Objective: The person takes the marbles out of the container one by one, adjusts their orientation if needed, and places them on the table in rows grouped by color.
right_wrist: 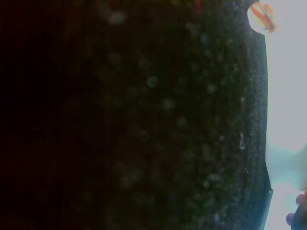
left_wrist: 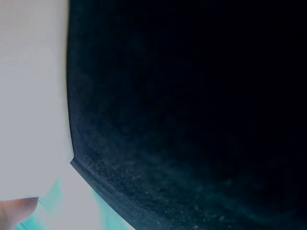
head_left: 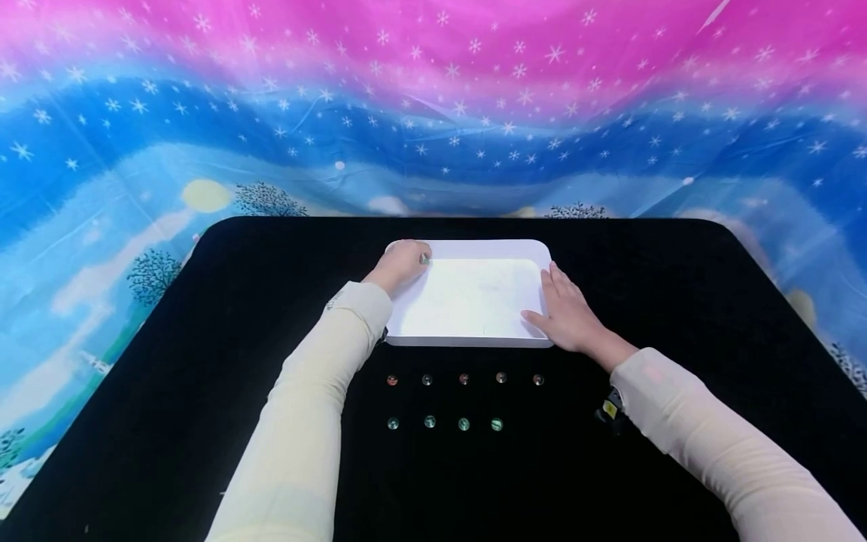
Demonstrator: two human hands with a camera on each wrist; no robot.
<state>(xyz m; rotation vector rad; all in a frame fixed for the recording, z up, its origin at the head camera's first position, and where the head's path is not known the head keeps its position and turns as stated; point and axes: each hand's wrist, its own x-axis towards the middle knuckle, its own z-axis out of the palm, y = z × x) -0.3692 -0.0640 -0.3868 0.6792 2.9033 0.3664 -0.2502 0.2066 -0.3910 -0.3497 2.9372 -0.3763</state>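
Note:
A shallow white tray (head_left: 467,301) with rounded corners lies on the black table. At its far left corner my left hand (head_left: 401,263) pinches a small glass marble (head_left: 425,259) with curled fingers, just over the tray's rim. My right hand (head_left: 567,310) rests on the tray's right side with the fingers straight along the rim and the thumb over the inside. In the left wrist view only a fingertip (left_wrist: 20,211) shows at the lower left. Fingertips (right_wrist: 301,213) show at the lower right of the right wrist view, which is mostly dark cloth.
Nearer than the tray, several glass marbles lie in two rows: a far row with an orange-swirled marble (head_left: 392,380) at its left, and a near row ending in a green one (head_left: 497,424). A snowflake-patterned curtain (head_left: 433,113) hangs behind the black table (head_left: 284,256).

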